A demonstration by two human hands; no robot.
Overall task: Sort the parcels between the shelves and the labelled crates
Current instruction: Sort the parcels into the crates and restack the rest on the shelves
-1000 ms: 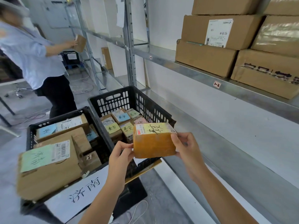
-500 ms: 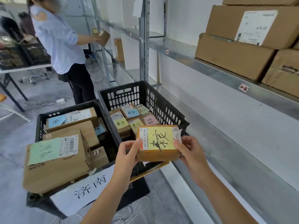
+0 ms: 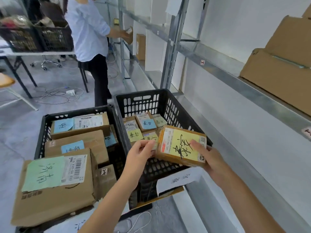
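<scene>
Parcel (image 3: 182,147) held tilted, label up, above the near right corner of the crate (image 3: 143,101), clear of its rim. Your right hand (image 3: 212,159) grips the parcel's near right corner, thumb on the yellow note (image 3: 178,137). Your left hand (image 3: 139,154) pinches its left edge, though blur softens the fingers. To do the drop well, you check the note against those in the crate, then lower the parcel flat onto the small parcels (image 3: 146,125) inside. Keep the note up and release only once it rests, since a toss would likely bury their notes. The yellow note bears two bold handwritten characters, apparently 泰安, and notes inside the crate appear to match. The sign (image 3: 179,179) on the crate's near wall is too blurred to confirm. Beside the crate, in the left crate (image 3: 77,111), a green note (image 3: 43,173) reads 济南.
</scene>
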